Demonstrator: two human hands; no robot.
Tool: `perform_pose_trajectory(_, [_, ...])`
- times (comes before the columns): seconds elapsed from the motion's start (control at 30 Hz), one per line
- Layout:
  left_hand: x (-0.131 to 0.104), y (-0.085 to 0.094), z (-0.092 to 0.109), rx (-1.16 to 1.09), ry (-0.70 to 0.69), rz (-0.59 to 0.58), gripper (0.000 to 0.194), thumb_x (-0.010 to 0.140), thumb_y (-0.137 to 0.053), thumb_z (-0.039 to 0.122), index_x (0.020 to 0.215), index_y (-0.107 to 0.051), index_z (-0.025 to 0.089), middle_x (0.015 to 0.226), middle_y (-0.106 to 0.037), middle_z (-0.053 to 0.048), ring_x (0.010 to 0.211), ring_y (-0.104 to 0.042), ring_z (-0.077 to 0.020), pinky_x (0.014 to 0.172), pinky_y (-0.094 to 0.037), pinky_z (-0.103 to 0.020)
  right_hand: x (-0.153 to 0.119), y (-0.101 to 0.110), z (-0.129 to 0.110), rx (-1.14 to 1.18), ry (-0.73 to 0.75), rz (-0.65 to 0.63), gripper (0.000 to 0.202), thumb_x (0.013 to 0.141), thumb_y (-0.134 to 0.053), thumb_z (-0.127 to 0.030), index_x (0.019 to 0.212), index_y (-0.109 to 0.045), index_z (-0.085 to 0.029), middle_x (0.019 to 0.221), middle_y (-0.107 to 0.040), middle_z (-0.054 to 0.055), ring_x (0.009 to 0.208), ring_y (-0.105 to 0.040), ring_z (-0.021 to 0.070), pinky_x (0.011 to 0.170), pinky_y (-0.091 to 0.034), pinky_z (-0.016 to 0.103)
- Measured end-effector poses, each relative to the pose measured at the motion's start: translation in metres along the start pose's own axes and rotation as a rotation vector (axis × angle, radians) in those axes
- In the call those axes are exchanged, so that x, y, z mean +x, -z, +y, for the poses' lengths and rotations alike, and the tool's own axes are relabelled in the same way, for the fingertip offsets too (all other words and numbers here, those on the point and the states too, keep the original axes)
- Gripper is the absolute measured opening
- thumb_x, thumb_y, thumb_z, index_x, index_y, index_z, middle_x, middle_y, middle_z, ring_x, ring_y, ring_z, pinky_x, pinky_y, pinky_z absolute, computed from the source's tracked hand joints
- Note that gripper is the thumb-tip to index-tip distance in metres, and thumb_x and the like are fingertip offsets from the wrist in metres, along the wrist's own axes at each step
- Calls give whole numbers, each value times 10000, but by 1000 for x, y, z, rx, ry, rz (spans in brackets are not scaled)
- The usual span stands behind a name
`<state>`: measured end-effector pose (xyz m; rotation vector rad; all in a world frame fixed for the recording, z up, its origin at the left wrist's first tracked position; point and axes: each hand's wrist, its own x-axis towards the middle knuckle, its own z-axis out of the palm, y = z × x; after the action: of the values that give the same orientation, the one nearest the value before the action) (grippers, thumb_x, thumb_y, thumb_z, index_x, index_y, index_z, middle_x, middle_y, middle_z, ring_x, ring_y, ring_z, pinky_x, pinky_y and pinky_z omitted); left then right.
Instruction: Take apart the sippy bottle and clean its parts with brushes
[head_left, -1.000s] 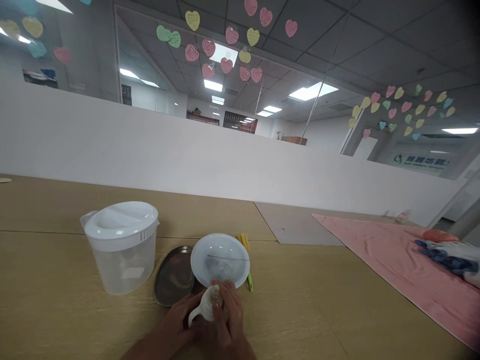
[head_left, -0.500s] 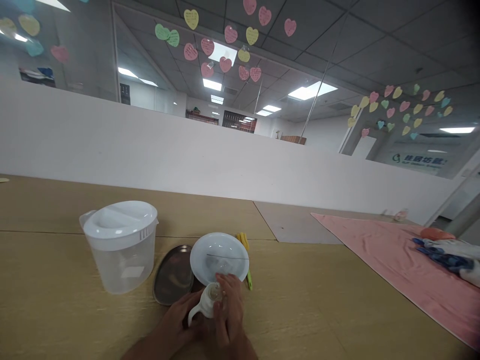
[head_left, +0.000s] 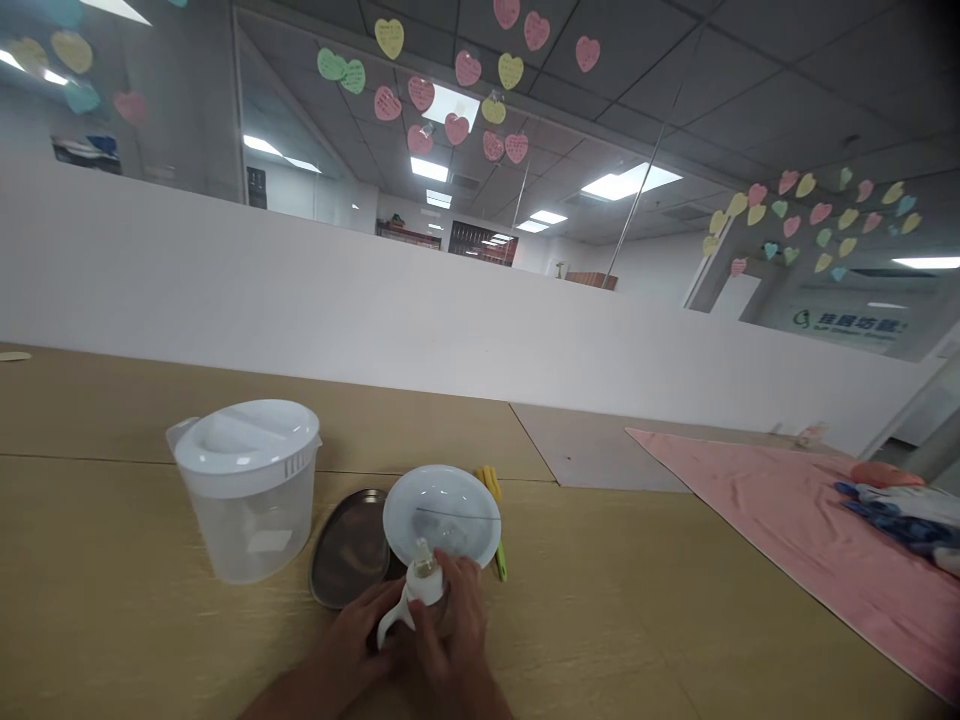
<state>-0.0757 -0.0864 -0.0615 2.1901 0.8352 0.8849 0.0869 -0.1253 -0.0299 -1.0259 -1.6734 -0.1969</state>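
A small bottle (head_left: 424, 583) with a white collar, a white side handle and a clear tip stands between my two hands, in front of a white bowl. My left hand (head_left: 360, 630) is wrapped round its handle side, fingers partly hidden. On the other side, my right hand (head_left: 459, 615) has its fingers closed against the collar. The white bowl (head_left: 405, 515) has a thin dark line across it and something clear inside. To its left lies a dark metal tray (head_left: 349, 550). A yellow and green brush (head_left: 501, 560) is partly hidden behind the bowl's right side.
A large translucent pitcher (head_left: 255, 510) with a white lid stands at the left. A pink cloth (head_left: 780, 520) covers the right side of the table, with a heap of blue and white fabric (head_left: 900, 515) on it. A white wall (head_left: 450, 330) runs behind the table.
The bottle's clear tip now points more upright and shows above the collar. My right fingers have shifted down from over the top to the collar's side. The view has moved slightly.
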Motion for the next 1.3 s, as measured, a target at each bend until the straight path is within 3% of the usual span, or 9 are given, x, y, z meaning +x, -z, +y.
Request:
perform_pose_trajectory(0.2, [0,0,4,-47,-39,45,551,735,-541,234,1283,-500,268,1253,-589,-37,1099,-575,-258,940,-471,-358,2,1,5,9,32,199,425,839,-500,-180,1258,-432,-168,1200,-542,172,1104,-548,278,825,-515,444])
perform_pose_trajectory(0.4, [1,3,3,-25,-24,12,546,755,-568,243,1295,-489,260,1246,-591,-52,1098,-577,-255,937,-471,-352,-3,-2,12,-77,84,304,378,828,-518,-156,1196,-457,-209,1198,-513,148,1075,-561,263,771,-541,415])
perform_pose_trajectory(0.5, [1,6,5,-29,-26,-20,558,766,-631,356,1296,-491,255,1251,-586,-77,1115,-564,-268,951,-462,-373,-7,-1,23,-120,35,397,333,822,-556,-176,1143,-481,-221,1199,-498,143,1087,-545,273,767,-536,427])
perform_pose_trajectory(0.67, [1,7,5,-3,-9,-30,604,765,-646,460,1310,-476,262,1282,-563,-91,1131,-553,-270,960,-454,-375,-1,1,32,17,-117,600,398,803,-588,-116,1153,-429,-219,1243,-446,156,1136,-500,265,815,-509,460])
perform_pose_trajectory(0.9, [1,4,-1,18,-17,-17,585,773,-631,479,1295,-492,252,1241,-592,-95,1108,-569,-265,941,-470,-369,-4,2,41,72,-119,555,366,794,-609,-144,1116,-449,-216,1220,-473,147,1110,-527,271,783,-524,439])
perform_pose_trajectory(1.3, [2,7,4,-3,-2,-36,594,776,-634,469,1305,-481,246,1276,-565,-99,1132,-551,-266,964,-446,-372,-11,-1,47,104,-188,491,363,812,-594,-203,1141,-442,-214,1259,-465,154,1174,-482,285,864,-473,491])
